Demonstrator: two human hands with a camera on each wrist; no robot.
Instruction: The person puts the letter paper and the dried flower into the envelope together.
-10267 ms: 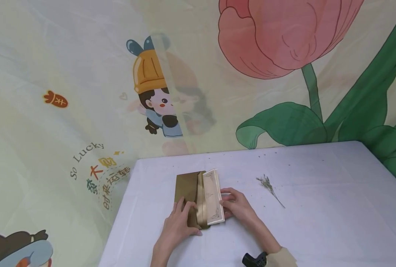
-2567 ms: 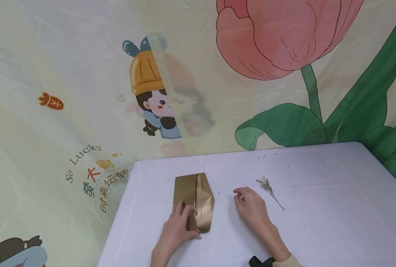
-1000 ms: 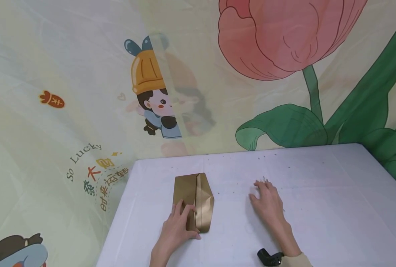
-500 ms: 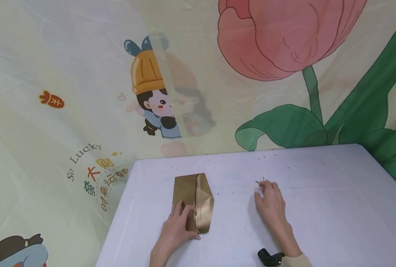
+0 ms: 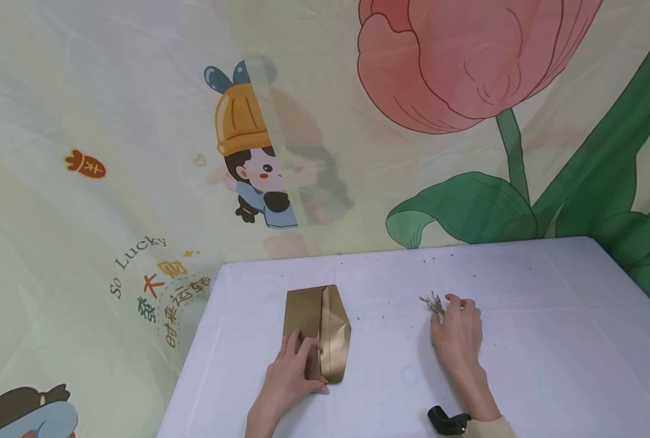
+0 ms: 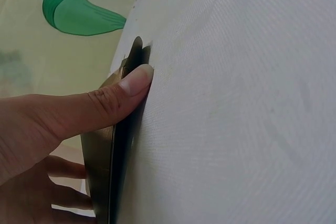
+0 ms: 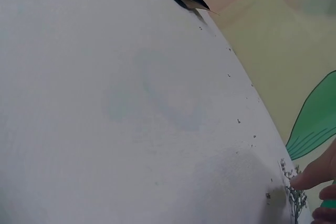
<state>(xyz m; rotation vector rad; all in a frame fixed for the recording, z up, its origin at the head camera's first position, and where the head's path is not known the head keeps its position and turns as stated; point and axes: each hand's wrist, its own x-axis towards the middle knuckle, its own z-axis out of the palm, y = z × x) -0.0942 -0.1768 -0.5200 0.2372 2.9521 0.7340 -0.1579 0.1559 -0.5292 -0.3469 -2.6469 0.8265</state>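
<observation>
Gripped the metallic gold paper envelope (image 5: 304,307) at left with the left hand (image 5: 290,368); just shifted the right hand (image 5: 458,333) rightward, partly uncovering the dried grey-green flower sprig (image 5: 435,306) on the white-clothed table (image 5: 554,353), probably aiding a stem grasp; could not tell whether pinched yet
</observation>
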